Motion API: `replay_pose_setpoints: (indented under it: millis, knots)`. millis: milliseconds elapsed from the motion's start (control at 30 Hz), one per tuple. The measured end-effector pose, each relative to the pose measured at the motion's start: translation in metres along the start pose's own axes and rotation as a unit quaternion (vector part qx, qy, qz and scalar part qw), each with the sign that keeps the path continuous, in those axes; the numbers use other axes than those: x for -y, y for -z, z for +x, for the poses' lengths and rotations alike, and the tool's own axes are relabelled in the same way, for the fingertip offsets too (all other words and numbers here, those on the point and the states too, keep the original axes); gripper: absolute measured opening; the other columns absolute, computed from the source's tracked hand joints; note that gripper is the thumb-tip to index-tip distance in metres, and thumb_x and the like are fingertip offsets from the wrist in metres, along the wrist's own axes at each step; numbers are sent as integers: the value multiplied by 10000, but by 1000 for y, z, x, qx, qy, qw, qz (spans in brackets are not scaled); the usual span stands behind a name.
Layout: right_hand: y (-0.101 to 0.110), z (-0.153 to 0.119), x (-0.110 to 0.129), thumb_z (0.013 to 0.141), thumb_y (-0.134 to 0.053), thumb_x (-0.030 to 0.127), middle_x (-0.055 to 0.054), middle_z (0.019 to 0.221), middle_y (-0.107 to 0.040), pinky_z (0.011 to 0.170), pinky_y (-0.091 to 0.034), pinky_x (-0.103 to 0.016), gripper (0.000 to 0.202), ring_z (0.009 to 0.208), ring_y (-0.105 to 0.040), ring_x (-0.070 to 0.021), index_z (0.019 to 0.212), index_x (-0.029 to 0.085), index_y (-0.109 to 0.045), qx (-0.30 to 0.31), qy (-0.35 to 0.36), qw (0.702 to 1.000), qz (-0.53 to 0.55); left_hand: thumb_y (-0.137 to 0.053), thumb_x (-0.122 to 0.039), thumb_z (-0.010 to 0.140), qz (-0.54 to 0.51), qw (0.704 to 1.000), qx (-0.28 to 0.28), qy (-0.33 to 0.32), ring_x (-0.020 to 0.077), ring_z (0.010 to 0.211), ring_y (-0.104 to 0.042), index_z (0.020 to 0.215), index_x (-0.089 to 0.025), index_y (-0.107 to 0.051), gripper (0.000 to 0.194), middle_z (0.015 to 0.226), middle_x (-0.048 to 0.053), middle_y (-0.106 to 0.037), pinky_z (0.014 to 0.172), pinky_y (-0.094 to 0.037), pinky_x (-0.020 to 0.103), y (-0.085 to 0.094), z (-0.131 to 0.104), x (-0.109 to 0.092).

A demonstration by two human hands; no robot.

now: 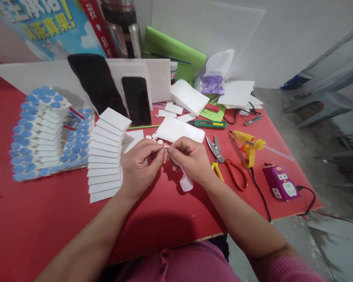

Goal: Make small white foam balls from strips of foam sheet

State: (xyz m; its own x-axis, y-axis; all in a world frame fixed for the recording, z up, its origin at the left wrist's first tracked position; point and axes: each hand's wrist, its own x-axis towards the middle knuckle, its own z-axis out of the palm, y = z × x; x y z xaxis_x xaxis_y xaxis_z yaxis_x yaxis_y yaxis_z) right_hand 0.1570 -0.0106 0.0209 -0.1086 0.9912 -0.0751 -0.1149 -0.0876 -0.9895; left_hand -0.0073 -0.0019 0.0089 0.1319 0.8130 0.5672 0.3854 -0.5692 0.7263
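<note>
My left hand (pixel 141 162) and my right hand (pixel 191 158) meet over the red table, fingertips pinched together on a strip of white paper (pixel 186 183). Its loose tail hangs below my right hand, while the end between my fingertips looks tightly rolled. Just behind my left hand lie several small white paper rolls (pixel 154 136). To the left, a fanned curve of white foam-board steps (pixel 104 164) reaches close to my left wrist. Beyond both hands rests a stack of white paper strips (pixel 181 130).
Scissors (pixel 219 150) and orange-handled pliers (pixel 237 176) lie right of my hands, near a yellow glue gun (pixel 248 145) and a purple power socket (pixel 281 183) with cables. A blue-and-white paper-roll model (pixel 26 137) stands left. Behind are a green utility knife (pixel 210 124) and two phones (pixel 137 101).
</note>
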Motion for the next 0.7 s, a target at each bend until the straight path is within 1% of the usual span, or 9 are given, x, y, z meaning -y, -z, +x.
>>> replay_pose_setpoints:
  millis: [133,233,300,367,467,533,600,633,700]
  knots:
    - [-5,-6,-1,909,-749,399,23,662,-674,495,-486,-234,238,493,-596,-98,805,201,-667,-25,44,997,-52,-682,-117,933,51,997,-17,-56,175,850,-724,934,-192,-759,107,912,53,-771,748,-574,293,-1,-3,4]
    - [-4,-5,-1,913,-746,388,5,724,-715,529,-506,-249,205,519,-613,-106,834,201,-720,-33,46,997,-59,-673,-74,924,80,991,-14,-104,190,913,-738,1016,-174,-765,165,986,81,-785,828,-588,310,-3,-5,7]
    - [-2,-4,-1,908,-754,380,-2,734,-726,552,-516,-258,188,539,-619,-114,842,204,-746,-47,44,996,-66,-660,-62,927,77,991,-8,-110,198,949,-742,1055,-168,-768,199,1032,97,-789,854,-592,316,-5,-6,7]
    - [0,-3,-1,905,-757,372,-4,728,-725,564,-519,-266,176,551,-619,-121,839,210,-756,-55,50,994,-77,-655,-78,939,48,996,-5,-81,196,949,-740,1038,-180,-777,188,1024,89,-790,850,-596,321,-6,-5,4]
    - [3,-3,0,914,-745,347,-10,743,-729,582,-522,-277,146,603,-648,-140,849,216,-756,-46,78,991,-97,-676,-141,957,-60,998,10,21,177,841,-731,941,-198,-788,127,909,56,-772,779,-608,321,-5,-1,2]
    - [5,-3,1,926,-727,332,-23,775,-743,605,-529,-285,127,682,-685,-165,872,222,-758,-34,93,988,-120,-729,-194,935,-169,980,26,104,159,717,-715,893,-200,-784,69,870,43,-755,680,-617,312,-3,1,4]
    - [7,-3,2,942,-707,328,-36,811,-759,640,-543,-299,125,766,-713,-189,890,229,-763,-19,104,983,-151,-796,-233,886,-257,950,42,172,151,652,-702,869,-202,-780,39,870,40,-754,622,-622,310,-2,3,8]
    - [8,-3,2,950,-697,327,-39,828,-766,663,-552,-308,129,797,-722,-197,894,232,-764,-10,111,980,-167,-820,-244,865,-280,939,51,194,153,653,-703,869,-203,-784,55,876,42,-758,618,-626,311,-1,3,11]
    - [11,-2,2,965,-677,317,-40,865,-779,723,-569,-327,133,837,-735,-203,901,239,-765,7,130,972,-195,-843,-254,845,-279,936,65,204,165,706,-714,886,-207,-808,71,898,53,-767,639,-630,311,1,5,15]
